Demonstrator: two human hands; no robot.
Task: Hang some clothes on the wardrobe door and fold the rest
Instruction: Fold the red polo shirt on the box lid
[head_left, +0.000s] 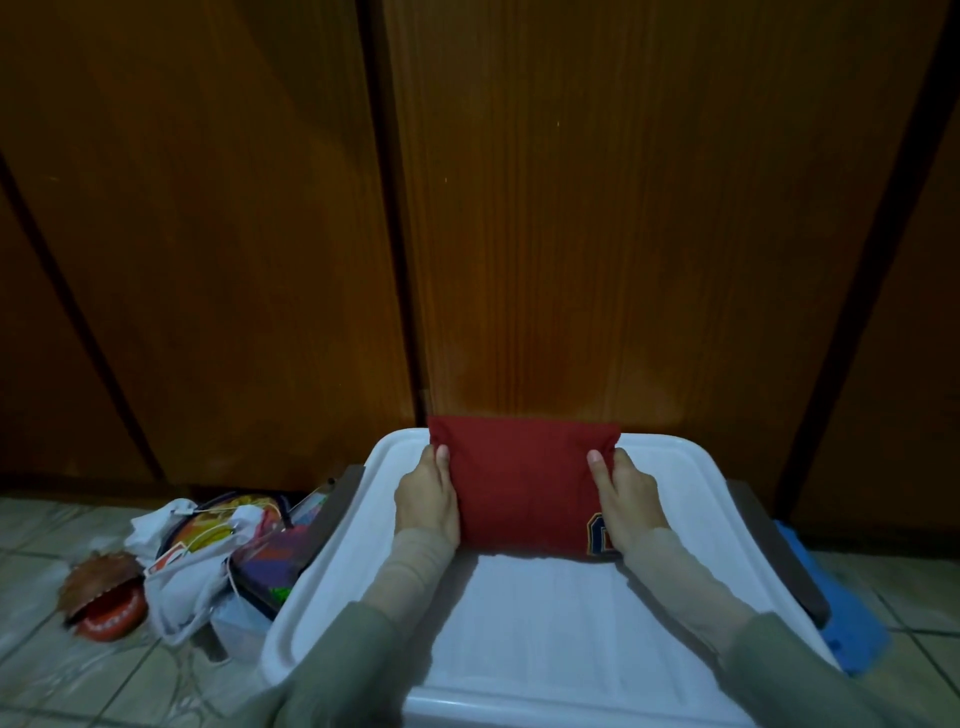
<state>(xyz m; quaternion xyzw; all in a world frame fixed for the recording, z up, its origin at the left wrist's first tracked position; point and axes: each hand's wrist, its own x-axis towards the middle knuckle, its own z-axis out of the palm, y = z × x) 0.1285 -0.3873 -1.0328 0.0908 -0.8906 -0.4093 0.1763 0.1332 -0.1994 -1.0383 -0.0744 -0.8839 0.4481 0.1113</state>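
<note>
The folded red garment lies on the white plastic lid, at its twelve o'clock edge against the wardrobe door. The left hand and right hand flank it, each grip pinching a side edge, seemingly to square the fold. A navy-and-gold letter patch shows partly; unreadable.

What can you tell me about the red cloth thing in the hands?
The red garment is soft fabric folded into a neat rectangle. A blue and yellow patch shows at its near right corner. It lies on the far part of a white plastic lid, close to the wooden wardrobe door. The left hand and right hand grip its two sides.
</note>
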